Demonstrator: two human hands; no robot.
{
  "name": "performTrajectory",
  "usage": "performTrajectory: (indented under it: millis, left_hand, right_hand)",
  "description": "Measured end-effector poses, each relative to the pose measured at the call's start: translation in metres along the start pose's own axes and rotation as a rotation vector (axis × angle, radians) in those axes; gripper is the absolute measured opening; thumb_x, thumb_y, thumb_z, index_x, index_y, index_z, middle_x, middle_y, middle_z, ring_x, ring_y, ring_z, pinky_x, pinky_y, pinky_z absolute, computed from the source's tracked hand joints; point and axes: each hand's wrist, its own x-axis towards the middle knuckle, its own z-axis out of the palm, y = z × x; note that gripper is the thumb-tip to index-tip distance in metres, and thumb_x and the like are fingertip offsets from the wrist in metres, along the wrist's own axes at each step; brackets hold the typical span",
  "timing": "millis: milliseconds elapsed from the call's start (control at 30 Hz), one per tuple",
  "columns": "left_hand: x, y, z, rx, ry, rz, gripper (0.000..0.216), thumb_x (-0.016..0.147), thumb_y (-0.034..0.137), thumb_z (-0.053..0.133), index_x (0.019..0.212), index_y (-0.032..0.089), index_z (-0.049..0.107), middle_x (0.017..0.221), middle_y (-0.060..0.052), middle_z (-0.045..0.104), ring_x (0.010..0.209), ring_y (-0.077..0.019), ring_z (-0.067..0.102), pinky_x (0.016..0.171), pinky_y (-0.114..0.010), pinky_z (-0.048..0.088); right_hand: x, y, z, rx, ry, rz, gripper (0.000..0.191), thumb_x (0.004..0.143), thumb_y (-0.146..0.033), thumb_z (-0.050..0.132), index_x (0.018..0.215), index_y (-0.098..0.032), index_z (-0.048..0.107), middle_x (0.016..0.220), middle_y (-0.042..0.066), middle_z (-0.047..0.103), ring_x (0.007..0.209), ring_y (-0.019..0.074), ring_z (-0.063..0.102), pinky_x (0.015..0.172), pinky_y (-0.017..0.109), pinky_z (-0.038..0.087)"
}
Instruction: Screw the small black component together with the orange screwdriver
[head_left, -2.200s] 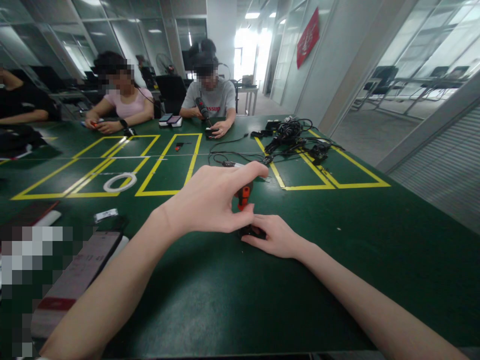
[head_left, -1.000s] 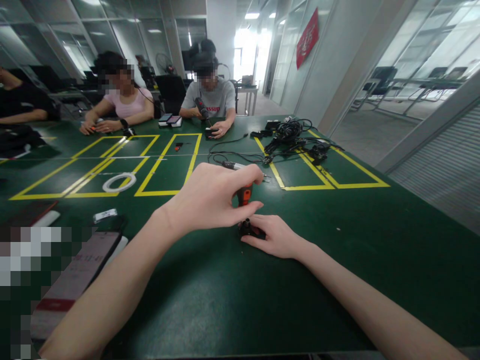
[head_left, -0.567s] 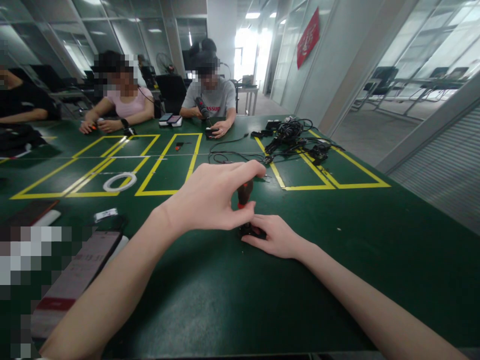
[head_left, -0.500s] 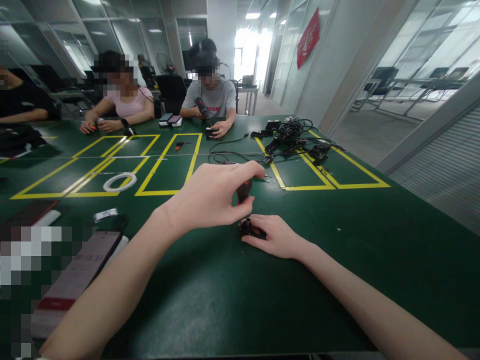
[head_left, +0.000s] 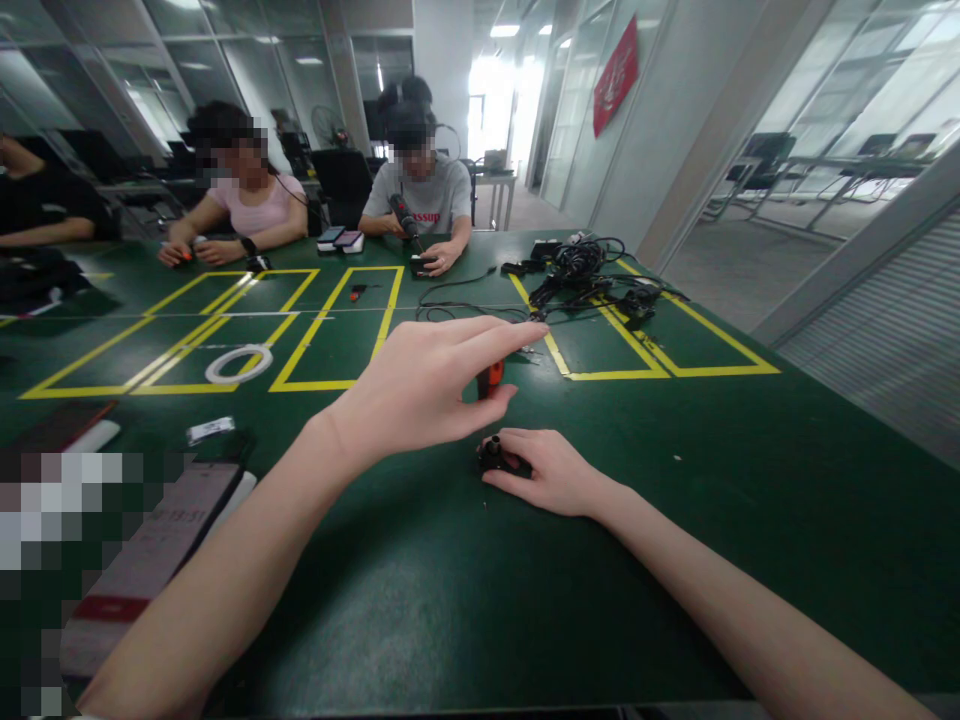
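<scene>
My left hand (head_left: pixel 431 385) is raised over the table, index finger stretched forward and thumb below it. Behind the thumb shows the orange-and-black handle (head_left: pixel 493 376) of a tool like a screwdriver; the other fingers and the rest of the tool are hidden. Just below and to the right, my right hand (head_left: pixel 551 472) rests on the tabletop, closed around a small black part (head_left: pixel 495 455) with a short round post standing up from it. The tool handle is above this part. A tiny bit like a screw (head_left: pixel 485 505) lies in front of them.
Tangled black cables (head_left: pixel 581 270) lie at the back right, inside yellow tape outlines (head_left: pixel 615 377). To the left are a white ring (head_left: pixel 238 365), a small white packet (head_left: pixel 211 430) and a phone (head_left: pixel 165 540). Co-workers (head_left: pixel 420 200) sit across the green table (head_left: pixel 420 620).
My left index finger has straightened and reaches farther forward. More orange shows on the handle, which has turned slightly. My right hand and the black part have stayed put.
</scene>
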Motion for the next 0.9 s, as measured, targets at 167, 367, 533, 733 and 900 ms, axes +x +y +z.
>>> performTrajectory:
  millis: [167, 367, 533, 733, 900]
  left_hand:
    - [-0.001, -0.002, 0.0, 0.04, 0.014, 0.039, 0.034, 0.097, 0.032, 0.062, 0.128, 0.019, 0.066, 0.098, -0.005, 0.078, 0.09, -0.0177, 0.075, 0.081, -0.025, 0.055]
    - [0.0, 0.002, 0.0, -0.048, 0.048, 0.078, 0.052, 0.089, 0.017, 0.057, 0.14, 0.02, 0.062, 0.14, -0.011, 0.069, 0.122, -0.0226, 0.07, 0.101, -0.033, 0.057]
    - [0.0, 0.001, 0.001, -0.037, 0.061, 0.098, 0.053, 0.09, 0.013, 0.056, 0.142, 0.022, 0.062, 0.146, -0.01, 0.066, 0.128, -0.0223, 0.068, 0.103, -0.033, 0.059]
    - [0.001, -0.004, 0.004, -0.01, 0.135, 0.155, 0.037, 0.095, 0.017, 0.062, 0.131, 0.021, 0.069, 0.138, -0.009, 0.071, 0.124, -0.0216, 0.071, 0.106, -0.035, 0.059]
    - [0.001, -0.008, 0.007, 0.035, 0.233, 0.243, 0.029, 0.094, 0.023, 0.068, 0.123, 0.018, 0.072, 0.13, -0.008, 0.076, 0.124, -0.0216, 0.072, 0.108, -0.033, 0.059]
  right_hand:
    - [0.0, 0.0, 0.0, -0.004, -0.001, 0.011, 0.034, 0.099, -0.045, 0.065, 0.078, -0.02, 0.056, 0.073, 0.001, 0.06, 0.064, 0.0154, 0.053, 0.061, 0.027, 0.033]
    - [0.0, -0.001, 0.0, 0.017, -0.003, 0.008, 0.029, 0.098, -0.041, 0.067, 0.081, -0.019, 0.058, 0.074, 0.0, 0.06, 0.064, 0.0153, 0.053, 0.061, 0.026, 0.034]
    - [0.0, -0.001, 0.001, 0.013, 0.005, 0.005, 0.033, 0.098, -0.042, 0.067, 0.077, -0.02, 0.054, 0.072, 0.0, 0.059, 0.062, 0.0149, 0.052, 0.06, 0.027, 0.032]
    - [0.0, 0.0, 0.0, 0.003, 0.003, 0.006, 0.034, 0.099, -0.043, 0.065, 0.077, -0.02, 0.054, 0.072, -0.001, 0.058, 0.063, 0.015, 0.052, 0.06, 0.026, 0.032]
    - [0.0, 0.001, 0.002, 0.014, 0.016, -0.001, 0.034, 0.099, -0.044, 0.065, 0.077, -0.02, 0.055, 0.073, 0.0, 0.059, 0.062, 0.0147, 0.052, 0.059, 0.026, 0.032]
